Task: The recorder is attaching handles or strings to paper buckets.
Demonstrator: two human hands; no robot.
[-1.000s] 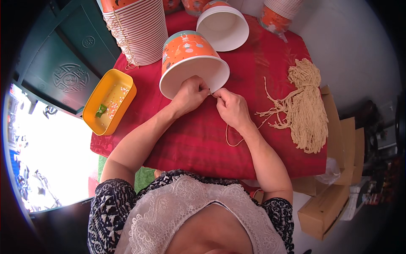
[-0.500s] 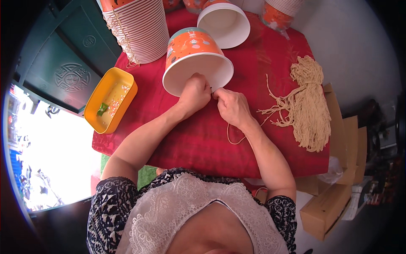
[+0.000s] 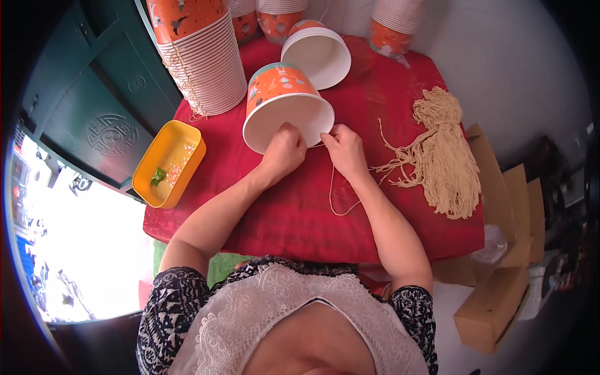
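Note:
An orange patterned paper bucket [image 3: 284, 84] with a white inside lies tilted on the red cloth, its mouth toward me. My left hand [image 3: 284, 153] is closed at its lower rim, knuckles in front of the white mouth; the fingertips are hidden. Just right of the rim, my right hand [image 3: 345, 150] pinches a thin beige cord. A short stretch of the cord runs between both hands along the rim. From the right hand a loop of cord [image 3: 333, 194] hangs down onto the cloth and passes under my right forearm.
A bundle of beige cords [image 3: 447, 159] lies at the right. Behind the bucket rests another white-lined bucket [image 3: 322, 59]. A tall bucket stack [image 3: 206, 69] and a yellow tub [image 3: 195, 156] with small bits stand left. Cardboard boxes [image 3: 494, 306] are beside the red-covered table [image 3: 300, 234].
The right hand has drawn slightly away from the left, with a bit of cord now showing between them. The whole view has shifted a little; the bucket stays tilted toward me.

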